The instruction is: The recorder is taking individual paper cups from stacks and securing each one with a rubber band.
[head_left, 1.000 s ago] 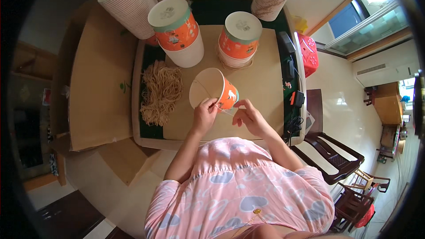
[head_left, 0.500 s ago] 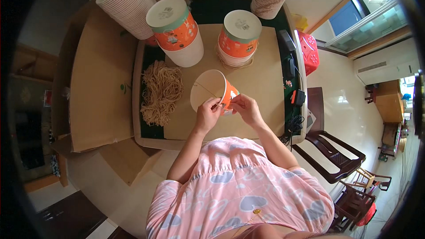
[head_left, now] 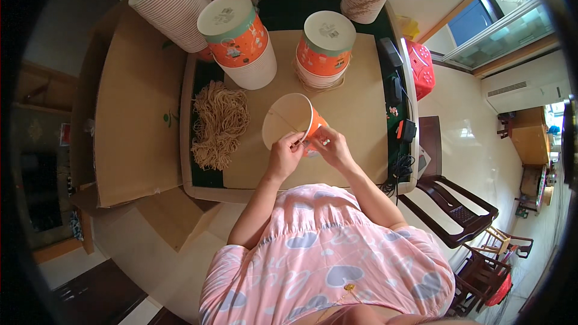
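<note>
A white paper bucket [head_left: 278, 121] with an orange printed outside lies tilted in front of me, its mouth toward the left. A thin beige cord [head_left: 288, 121] runs across its inside to the rim. My left hand [head_left: 286, 156] is closed at the near rim, pinching the cord there. On the outer orange wall, my right hand [head_left: 333, 149] has its fingers drawn together close to the left fingertips. What lies between the right fingers is too small to make out. To the left lies a tangled bundle of beige cords [head_left: 220, 125].
Upside-down bucket stacks stand behind, one at the left [head_left: 235, 42] and one at the right [head_left: 326, 51] with cords around its base. A tall white stack [head_left: 171, 9] leans farther left, near a cardboard box [head_left: 138, 114]. Black adapters [head_left: 407, 131] and cables line the right edge.
The bucket has shifted slightly to the right. My right fingers have turned and moved in closer against its outer wall; my left hand stays at the rim.
</note>
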`<action>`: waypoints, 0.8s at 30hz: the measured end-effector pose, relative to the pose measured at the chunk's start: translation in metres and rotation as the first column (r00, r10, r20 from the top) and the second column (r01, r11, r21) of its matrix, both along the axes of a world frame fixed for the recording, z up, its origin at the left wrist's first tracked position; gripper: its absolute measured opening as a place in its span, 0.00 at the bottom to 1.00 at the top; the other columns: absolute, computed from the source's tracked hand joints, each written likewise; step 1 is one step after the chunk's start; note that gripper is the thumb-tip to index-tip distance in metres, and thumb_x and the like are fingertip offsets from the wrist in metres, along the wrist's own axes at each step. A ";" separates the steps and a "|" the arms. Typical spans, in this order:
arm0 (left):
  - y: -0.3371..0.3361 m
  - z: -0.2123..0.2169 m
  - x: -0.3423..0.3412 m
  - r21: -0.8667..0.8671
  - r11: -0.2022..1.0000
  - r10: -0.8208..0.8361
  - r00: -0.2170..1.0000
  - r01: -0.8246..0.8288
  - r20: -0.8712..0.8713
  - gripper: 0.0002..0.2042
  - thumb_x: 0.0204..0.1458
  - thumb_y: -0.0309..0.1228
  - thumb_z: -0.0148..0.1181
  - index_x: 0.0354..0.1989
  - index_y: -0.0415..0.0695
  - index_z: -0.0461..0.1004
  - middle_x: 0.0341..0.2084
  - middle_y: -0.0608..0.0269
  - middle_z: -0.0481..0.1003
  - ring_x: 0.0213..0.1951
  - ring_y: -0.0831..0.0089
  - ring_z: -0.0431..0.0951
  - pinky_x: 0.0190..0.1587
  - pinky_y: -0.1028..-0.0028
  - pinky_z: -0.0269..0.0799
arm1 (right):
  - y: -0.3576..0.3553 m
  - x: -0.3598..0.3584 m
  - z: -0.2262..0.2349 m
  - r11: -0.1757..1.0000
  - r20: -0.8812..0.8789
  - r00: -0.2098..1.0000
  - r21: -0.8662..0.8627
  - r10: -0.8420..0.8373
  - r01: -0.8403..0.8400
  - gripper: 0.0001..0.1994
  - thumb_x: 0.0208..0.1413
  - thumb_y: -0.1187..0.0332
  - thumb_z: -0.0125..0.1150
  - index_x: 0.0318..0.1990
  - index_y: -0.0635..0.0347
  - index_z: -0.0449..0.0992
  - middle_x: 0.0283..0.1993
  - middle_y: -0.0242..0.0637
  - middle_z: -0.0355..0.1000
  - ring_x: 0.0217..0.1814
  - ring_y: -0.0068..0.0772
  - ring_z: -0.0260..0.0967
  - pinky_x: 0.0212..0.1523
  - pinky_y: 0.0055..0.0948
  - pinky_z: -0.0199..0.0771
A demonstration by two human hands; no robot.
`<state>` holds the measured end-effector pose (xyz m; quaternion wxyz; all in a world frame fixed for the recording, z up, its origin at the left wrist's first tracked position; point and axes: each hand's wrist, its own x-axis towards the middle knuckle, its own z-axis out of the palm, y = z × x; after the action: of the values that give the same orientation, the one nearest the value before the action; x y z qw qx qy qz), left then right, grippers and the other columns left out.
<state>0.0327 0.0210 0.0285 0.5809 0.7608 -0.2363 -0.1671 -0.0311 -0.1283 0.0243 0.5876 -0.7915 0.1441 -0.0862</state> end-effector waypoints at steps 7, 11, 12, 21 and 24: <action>-0.002 0.007 -0.002 0.060 0.998 -0.010 0.999 0.012 -0.033 0.14 0.47 0.17 0.53 0.44 0.36 0.74 0.32 0.54 0.77 0.31 0.72 0.78 0.33 0.76 0.72 | -0.001 0.000 0.002 0.996 0.002 0.999 -0.084 0.038 -0.037 0.06 0.48 0.73 0.60 0.34 0.62 0.75 0.30 0.40 0.72 0.28 0.33 0.70 0.32 0.30 0.70; -0.002 0.007 -0.001 0.098 0.995 -0.031 0.999 0.032 -0.015 0.14 0.47 0.18 0.53 0.44 0.37 0.74 0.33 0.53 0.76 0.33 0.67 0.78 0.35 0.74 0.73 | -0.003 0.000 0.003 0.996 -0.004 0.998 -0.071 0.060 -0.060 0.05 0.48 0.73 0.60 0.33 0.63 0.75 0.29 0.40 0.72 0.28 0.33 0.69 0.32 0.30 0.70; -0.002 0.007 -0.001 0.129 0.990 -0.048 0.999 0.050 -0.017 0.14 0.47 0.18 0.53 0.44 0.38 0.74 0.34 0.53 0.76 0.34 0.65 0.79 0.36 0.73 0.73 | -0.004 0.000 0.003 0.995 -0.003 0.997 -0.066 0.071 -0.072 0.05 0.48 0.73 0.60 0.33 0.63 0.74 0.29 0.40 0.71 0.28 0.32 0.69 0.31 0.30 0.70; -0.006 0.000 -0.004 0.078 0.992 -0.099 0.995 0.097 0.029 0.13 0.46 0.19 0.55 0.43 0.37 0.74 0.35 0.52 0.76 0.36 0.62 0.78 0.37 0.71 0.74 | -0.012 -0.004 0.003 0.990 -0.172 0.979 -0.060 0.114 -0.126 0.06 0.50 0.73 0.58 0.35 0.65 0.74 0.30 0.41 0.75 0.33 0.30 0.73 0.34 0.29 0.72; -0.009 0.008 -0.005 0.076 0.980 -0.176 0.978 0.184 -0.109 0.12 0.48 0.21 0.55 0.42 0.36 0.74 0.32 0.53 0.76 0.34 0.64 0.78 0.36 0.72 0.73 | -0.019 -0.011 -0.009 0.991 -0.169 0.981 -0.079 0.093 -0.107 0.05 0.50 0.74 0.58 0.34 0.65 0.74 0.29 0.40 0.75 0.32 0.29 0.73 0.34 0.28 0.72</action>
<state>0.0276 0.0120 0.0369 0.5415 0.7509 -0.2669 -0.2676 -0.0417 -0.1472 0.0148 0.5422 -0.8271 0.1482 0.0029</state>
